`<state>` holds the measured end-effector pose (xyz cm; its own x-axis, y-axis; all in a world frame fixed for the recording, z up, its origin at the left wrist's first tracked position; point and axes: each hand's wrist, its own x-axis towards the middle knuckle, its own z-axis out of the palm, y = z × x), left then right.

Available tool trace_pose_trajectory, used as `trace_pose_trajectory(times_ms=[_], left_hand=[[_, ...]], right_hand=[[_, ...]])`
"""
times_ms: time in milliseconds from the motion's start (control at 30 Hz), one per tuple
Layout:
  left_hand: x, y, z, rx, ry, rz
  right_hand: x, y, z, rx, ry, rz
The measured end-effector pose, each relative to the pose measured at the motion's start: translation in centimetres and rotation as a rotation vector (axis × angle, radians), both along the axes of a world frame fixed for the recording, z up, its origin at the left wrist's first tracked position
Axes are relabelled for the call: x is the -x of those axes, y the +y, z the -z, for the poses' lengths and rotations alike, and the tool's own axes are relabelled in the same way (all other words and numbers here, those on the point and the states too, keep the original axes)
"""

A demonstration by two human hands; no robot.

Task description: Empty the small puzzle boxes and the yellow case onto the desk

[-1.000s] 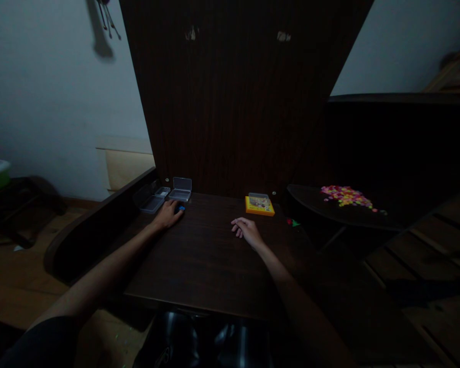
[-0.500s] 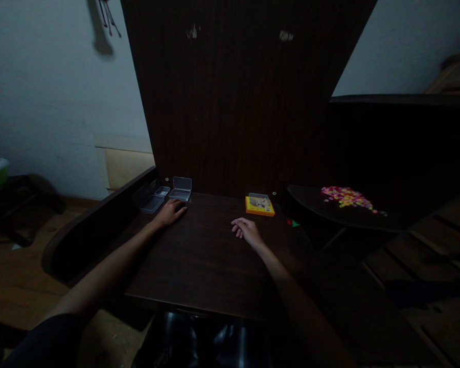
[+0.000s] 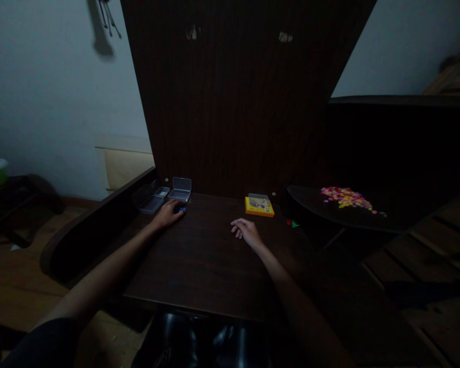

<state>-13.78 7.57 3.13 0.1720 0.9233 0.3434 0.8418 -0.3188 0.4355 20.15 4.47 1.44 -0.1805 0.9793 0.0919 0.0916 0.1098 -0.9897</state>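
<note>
My left hand (image 3: 167,214) lies on the dark wooden desktop (image 3: 199,255), its fingers and thumb closed about a small dark thing with a blue patch (image 3: 182,209). The hand hides most of that thing, so its kind cannot be told. Just beyond the fingers, a clear plastic box (image 3: 181,195) stands with its lid up. Another clear box (image 3: 151,204) lies open to the left of the hand. My right hand (image 3: 247,231) rests on the wood with loosely bent fingers a little apart, and nothing shows in it. Nearest to it is a yellow-orange box (image 3: 259,207).
A small clear case (image 3: 259,199) sits on the yellow-orange box. Many pink and yellow beads (image 3: 347,198) are heaped on the curved side shelf (image 3: 310,202). A small red and green item (image 3: 293,223) lies by the shelf. A tall dark panel (image 3: 230,112) closes off the back.
A blue patch now shows on the dark thing at my left hand, where it looked all dark before. My left hand has shifted very slightly; my right hand stays in place.
</note>
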Motion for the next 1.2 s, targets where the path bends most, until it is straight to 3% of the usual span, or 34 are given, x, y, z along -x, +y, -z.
trace_pose_trajectory(times_ms=[333, 1200], left_hand=[[0.1, 0.4, -0.2, 0.090, -0.019, 0.103], [0.7, 0.3, 0.7, 0.063, -0.018, 0.181]], right_hand=[[0.0, -0.2, -0.2, -0.004, 0.000, -0.002], [-0.5, -0.2, -0.3, 0.025, -0.060, 0.007]])
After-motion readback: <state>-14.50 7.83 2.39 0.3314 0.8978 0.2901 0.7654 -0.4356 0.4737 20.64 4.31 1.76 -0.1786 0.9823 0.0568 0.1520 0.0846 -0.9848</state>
